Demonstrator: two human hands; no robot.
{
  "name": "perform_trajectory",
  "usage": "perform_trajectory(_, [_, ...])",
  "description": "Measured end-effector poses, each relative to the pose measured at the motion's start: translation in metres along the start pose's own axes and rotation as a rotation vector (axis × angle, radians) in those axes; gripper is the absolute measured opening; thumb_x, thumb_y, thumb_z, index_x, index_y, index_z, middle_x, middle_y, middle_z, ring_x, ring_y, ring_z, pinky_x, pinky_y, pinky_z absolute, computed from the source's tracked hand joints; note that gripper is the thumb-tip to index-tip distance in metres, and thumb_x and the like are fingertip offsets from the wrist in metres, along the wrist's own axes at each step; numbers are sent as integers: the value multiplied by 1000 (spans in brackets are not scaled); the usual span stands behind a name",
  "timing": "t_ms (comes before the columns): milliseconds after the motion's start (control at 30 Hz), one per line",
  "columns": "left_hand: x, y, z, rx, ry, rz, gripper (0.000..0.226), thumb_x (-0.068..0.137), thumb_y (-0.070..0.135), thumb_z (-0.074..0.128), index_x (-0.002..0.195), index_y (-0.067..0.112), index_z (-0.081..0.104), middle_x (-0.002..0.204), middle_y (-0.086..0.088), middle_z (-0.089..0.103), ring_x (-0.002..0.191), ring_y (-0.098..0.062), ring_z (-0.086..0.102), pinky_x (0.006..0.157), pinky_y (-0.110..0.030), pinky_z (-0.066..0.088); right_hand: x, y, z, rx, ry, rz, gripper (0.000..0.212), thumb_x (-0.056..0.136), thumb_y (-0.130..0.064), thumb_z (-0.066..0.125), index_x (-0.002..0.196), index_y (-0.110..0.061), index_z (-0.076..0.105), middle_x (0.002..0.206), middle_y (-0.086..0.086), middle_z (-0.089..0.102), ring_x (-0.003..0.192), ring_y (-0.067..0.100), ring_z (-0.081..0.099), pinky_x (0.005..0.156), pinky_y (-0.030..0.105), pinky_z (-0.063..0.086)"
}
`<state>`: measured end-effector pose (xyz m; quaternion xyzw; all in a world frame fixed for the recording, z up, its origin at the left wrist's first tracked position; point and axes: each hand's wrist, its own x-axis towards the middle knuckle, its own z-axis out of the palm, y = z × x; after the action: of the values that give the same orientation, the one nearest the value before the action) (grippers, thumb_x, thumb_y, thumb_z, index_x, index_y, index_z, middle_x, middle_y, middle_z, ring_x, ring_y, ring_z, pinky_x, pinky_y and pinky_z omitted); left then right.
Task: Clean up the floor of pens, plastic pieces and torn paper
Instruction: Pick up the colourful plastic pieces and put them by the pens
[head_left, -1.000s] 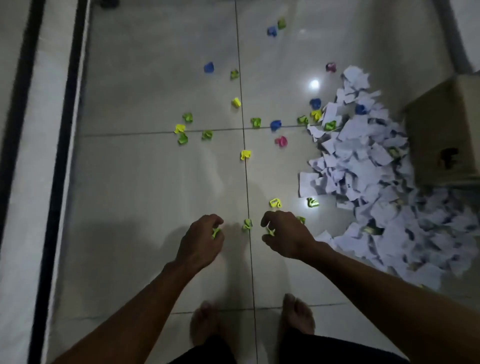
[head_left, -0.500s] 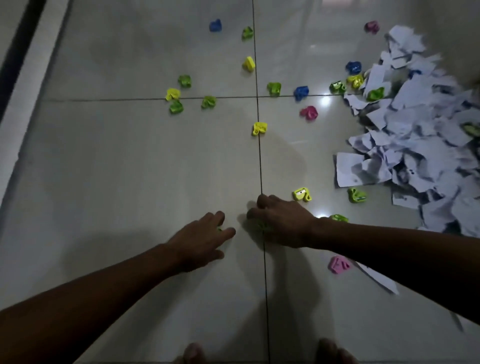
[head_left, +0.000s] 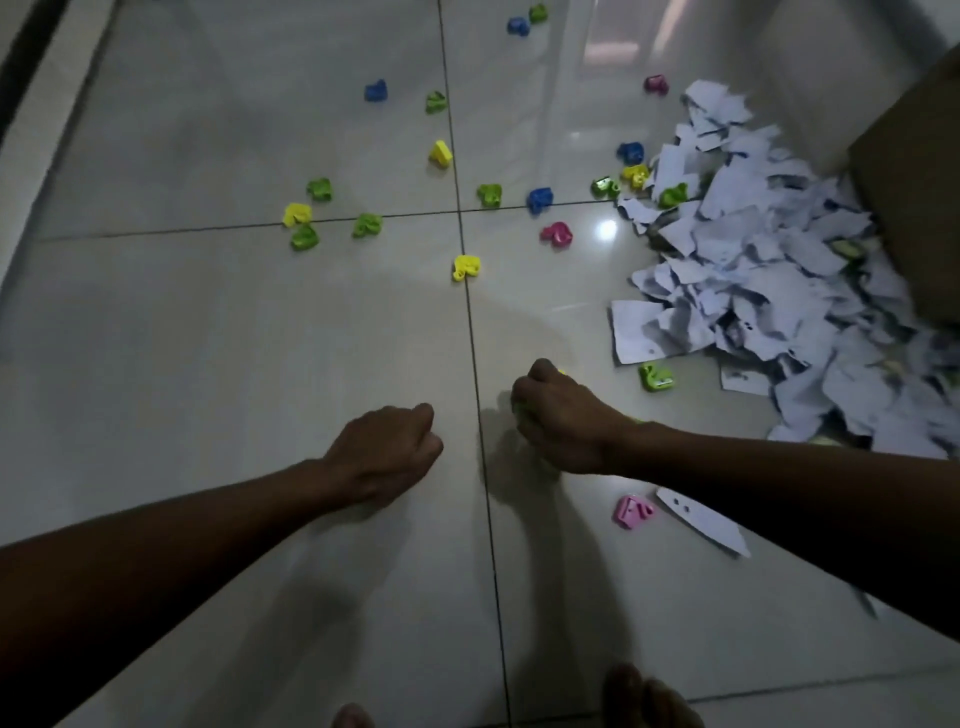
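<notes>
Small coloured plastic pieces lie scattered over the pale tiled floor (head_left: 208, 364): a yellow piece (head_left: 466, 267) ahead, a green piece (head_left: 655, 376) right of my hands, a pink piece (head_left: 632, 511) under my right forearm. A big heap of torn paper (head_left: 779, 291) spreads at the right. My right hand (head_left: 561, 421) is low over the floor, its fingers curled round green and yellow plastic pieces that barely show. My left hand (head_left: 384, 452) is a closed fist beside it; what it holds is hidden. No pens are visible.
A brown cardboard box (head_left: 914, 208) stands at the right edge behind the paper heap. A loose paper strip (head_left: 701, 525) lies by the pink piece. My bare feet (head_left: 644, 696) are at the bottom edge. A dark-edged step or sill (head_left: 31, 104) runs along the left.
My right hand has closed over the pieces it reached for and slid slightly right. My left hand, which pinched a green piece earlier, has curled from loose fingers into a fist.
</notes>
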<state>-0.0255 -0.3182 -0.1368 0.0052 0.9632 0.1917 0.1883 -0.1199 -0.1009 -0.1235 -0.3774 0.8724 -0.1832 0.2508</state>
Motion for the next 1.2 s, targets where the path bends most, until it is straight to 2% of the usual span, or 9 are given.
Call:
perform_trajectory(133, [37,28,-9,96,1,37,48,89,53,31,68,15,50,80,-10,62,77,-30,57,67,-35,42,-35,18,-21,31,62,115,27,84,-36,31,75,-12,40,71,4,49,67,30,46,64,39,39])
perform_trajectory(333, [76,74,-2,93,-9,97,17,98,30,41,106,15,47,101,-17,60,88,-36,55,72,-38,42,-84,39,-53,-66,-27,268,34,94,-45,49,73,-18,48,70,-2,52,71,20,51,60,31,38])
perform_trajectory(433, [88,92,2,239,5,135,21,94,23,43,114,19,43,103,-16,59,91,-37,56,73,-37,38,-97,48,-43,-21,-35,320,17,93,-35,54,86,-21,59,76,-4,57,80,21,59,66,29,42])
perform_trajectory(533, [100,100,8,261,40,177,37,95,47,44,114,17,36,98,-15,60,90,-38,57,70,-38,36,-97,52,-23,25,23,353,10,89,-26,58,95,-25,66,88,-3,65,86,16,60,70,25,41])
perform_trajectory(667, [119,98,15,249,32,160,68,80,72,50,120,22,29,101,-12,60,93,-35,57,68,-36,33,-86,50,5,71,117,351,20,84,-43,64,97,-29,62,91,-5,61,89,18,59,72,29,45])
perform_trajectory(867, [125,95,23,302,-26,252,45,95,51,43,123,17,36,117,-14,52,101,-37,55,70,-35,30,-65,35,26,-57,136,287,48,85,-46,63,124,-27,44,110,3,60,103,26,54,74,34,41])
perform_trajectory(1000, [124,84,20,95,10,211,34,95,47,46,98,15,36,99,-15,56,93,-35,54,68,-38,35,-54,28,37,-140,136,231,50,85,-38,64,130,-27,44,109,5,61,101,28,57,69,33,40])
perform_trajectory(1133, [120,84,14,-343,135,-38,23,88,32,62,86,10,54,89,-10,62,82,-26,58,67,-35,47,-47,30,46,-148,193,226,36,83,-30,66,119,-29,61,106,0,64,101,24,59,68,29,40])
perform_trajectory(1200, [115,87,11,-569,89,-182,18,88,28,62,84,10,60,82,-11,65,62,-20,60,49,-24,44,-49,33,47,-132,217,222,32,84,-33,66,116,-27,63,107,0,64,101,23,59,71,31,45])
